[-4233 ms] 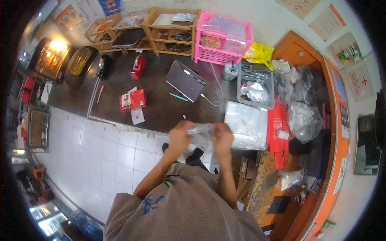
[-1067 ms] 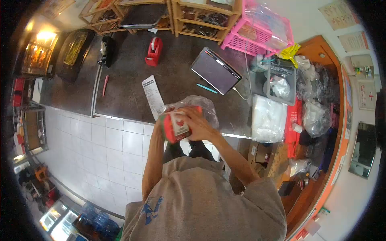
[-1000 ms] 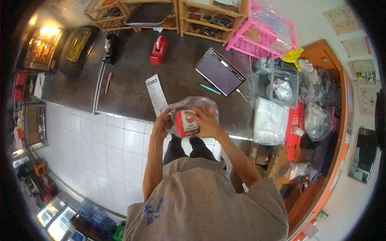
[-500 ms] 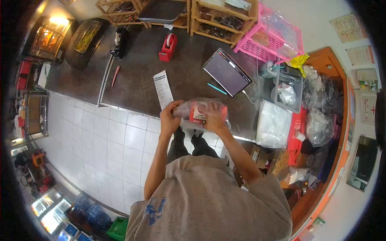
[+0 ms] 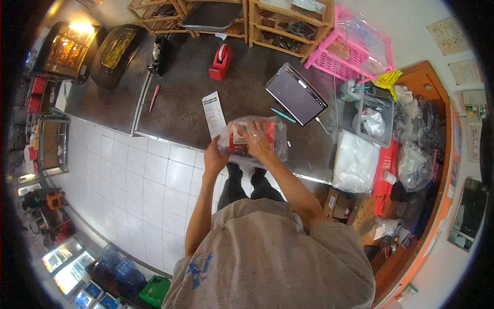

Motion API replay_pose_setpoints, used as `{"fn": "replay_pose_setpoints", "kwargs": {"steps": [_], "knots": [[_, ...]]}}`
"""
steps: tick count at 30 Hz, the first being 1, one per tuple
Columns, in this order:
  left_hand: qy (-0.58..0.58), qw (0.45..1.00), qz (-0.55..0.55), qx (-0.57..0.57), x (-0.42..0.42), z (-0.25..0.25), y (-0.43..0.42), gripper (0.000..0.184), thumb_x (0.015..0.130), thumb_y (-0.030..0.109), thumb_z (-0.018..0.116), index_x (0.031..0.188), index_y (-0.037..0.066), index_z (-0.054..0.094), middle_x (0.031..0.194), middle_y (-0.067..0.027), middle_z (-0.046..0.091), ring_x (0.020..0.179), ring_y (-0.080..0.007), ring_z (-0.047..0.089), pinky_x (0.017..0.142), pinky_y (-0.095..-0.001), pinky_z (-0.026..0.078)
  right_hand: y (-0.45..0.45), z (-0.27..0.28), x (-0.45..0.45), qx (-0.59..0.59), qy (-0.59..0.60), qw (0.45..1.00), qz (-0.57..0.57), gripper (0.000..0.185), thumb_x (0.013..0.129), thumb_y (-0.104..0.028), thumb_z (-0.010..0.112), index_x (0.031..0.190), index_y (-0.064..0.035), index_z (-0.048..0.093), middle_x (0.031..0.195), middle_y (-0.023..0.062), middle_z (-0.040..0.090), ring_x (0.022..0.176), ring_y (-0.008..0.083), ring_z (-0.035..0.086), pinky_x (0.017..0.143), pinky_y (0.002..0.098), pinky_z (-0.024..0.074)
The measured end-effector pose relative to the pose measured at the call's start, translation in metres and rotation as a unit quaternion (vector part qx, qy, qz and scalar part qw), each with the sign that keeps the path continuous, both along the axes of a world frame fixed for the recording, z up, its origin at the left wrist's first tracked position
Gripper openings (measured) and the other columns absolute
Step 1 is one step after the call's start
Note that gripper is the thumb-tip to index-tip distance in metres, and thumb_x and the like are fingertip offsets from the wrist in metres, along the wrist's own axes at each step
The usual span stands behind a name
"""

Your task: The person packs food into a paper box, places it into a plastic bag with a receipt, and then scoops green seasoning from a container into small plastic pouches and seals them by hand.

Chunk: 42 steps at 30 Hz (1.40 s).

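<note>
A red box with a pale printed label (image 5: 238, 140) lies inside a clear plastic bag (image 5: 281, 140) at the counter's front edge. The left end of the bag is pinched in my left hand (image 5: 215, 157). My right hand (image 5: 261, 144) rests on top of the wrapped box, palm down with its fingers stretched out. A printed receipt (image 5: 213, 113) lies on the counter just beyond my left hand.
A tablet (image 5: 297, 94) with a cable and a teal pen (image 5: 283, 115) lie to the right. A red tape dispenser (image 5: 221, 62) stands farther back. On the right are a stack of clear bags (image 5: 356, 162) and a grey bin (image 5: 386, 123).
The wrapped box has turned flatter onto the counter and moved slightly left. My right hand has slid left across its top, and my left hand has shifted down along the bag's end.
</note>
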<state>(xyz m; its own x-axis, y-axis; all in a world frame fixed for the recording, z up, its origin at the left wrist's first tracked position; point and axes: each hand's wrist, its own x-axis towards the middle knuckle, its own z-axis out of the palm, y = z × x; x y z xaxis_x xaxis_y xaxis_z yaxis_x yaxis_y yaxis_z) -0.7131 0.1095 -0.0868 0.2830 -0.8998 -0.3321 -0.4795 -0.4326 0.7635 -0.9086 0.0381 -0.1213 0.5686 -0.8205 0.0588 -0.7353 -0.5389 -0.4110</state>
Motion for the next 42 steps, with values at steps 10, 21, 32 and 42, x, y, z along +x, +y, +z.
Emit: {"fn": "replay_pose_setpoints", "kwargs": {"steps": [10, 21, 32, 42], "knots": [[-0.032, 0.983, -0.015, -0.179, 0.009, 0.073, -0.036, 0.049, 0.073, -0.008, 0.065, 0.119, 0.007, 0.069, 0.084, -0.0101, 0.065, 0.069, -0.0183, 0.059, 0.064, -0.0303, 0.048, -0.028, 0.027, -0.001, 0.108, 0.063, 0.992, 0.033, 0.084, 0.076, -0.015, 0.079, 0.150, -0.0333, 0.042, 0.140, 0.0183, 0.046, 0.133, 0.0422, 0.043, 0.111, 0.0555, 0.0365], [-0.025, 0.989, 0.006, -0.146, 0.014, 0.080, -0.046, 0.040, 0.078, 0.006, 0.075, 0.118, 0.008, 0.071, 0.089, -0.0164, 0.071, 0.077, -0.0263, 0.066, 0.073, -0.0347, 0.053, -0.032, 0.010, -0.001, 0.062, 0.054, 0.995, 0.054, 0.085, 0.076, -0.030, 0.081, 0.151, -0.0296, 0.041, 0.145, 0.0201, 0.045, 0.137, 0.0415, 0.042, 0.112, 0.0601, 0.0338], [-0.054, 0.987, 0.034, -0.147, -0.012, 0.134, -0.039, 0.011, 0.092, 0.010, 0.070, 0.091, 0.001, 0.065, 0.077, -0.0073, 0.069, 0.068, -0.0110, 0.062, 0.062, -0.0279, 0.049, -0.019, 0.134, -0.086, -0.059, 0.073, 0.996, 0.004, 0.033, 0.081, -0.021, 0.070, 0.105, 0.0006, 0.067, 0.107, 0.0180, 0.065, 0.109, 0.0362, 0.059, 0.096, 0.0481, 0.0459], [0.282, 0.936, 0.038, -0.206, -0.046, 0.156, -0.048, 0.010, 0.100, 0.013, 0.062, 0.095, 0.005, 0.058, 0.083, -0.0032, 0.065, 0.078, -0.0088, 0.058, 0.072, -0.0239, 0.045, 0.020, 0.177, -0.088, 0.013, 0.189, 0.976, -0.107, 0.035, 0.082, -0.010, 0.064, 0.117, -0.0032, 0.064, 0.122, 0.0220, 0.057, 0.115, 0.0384, 0.056, 0.098, 0.0469, 0.0465]]}}
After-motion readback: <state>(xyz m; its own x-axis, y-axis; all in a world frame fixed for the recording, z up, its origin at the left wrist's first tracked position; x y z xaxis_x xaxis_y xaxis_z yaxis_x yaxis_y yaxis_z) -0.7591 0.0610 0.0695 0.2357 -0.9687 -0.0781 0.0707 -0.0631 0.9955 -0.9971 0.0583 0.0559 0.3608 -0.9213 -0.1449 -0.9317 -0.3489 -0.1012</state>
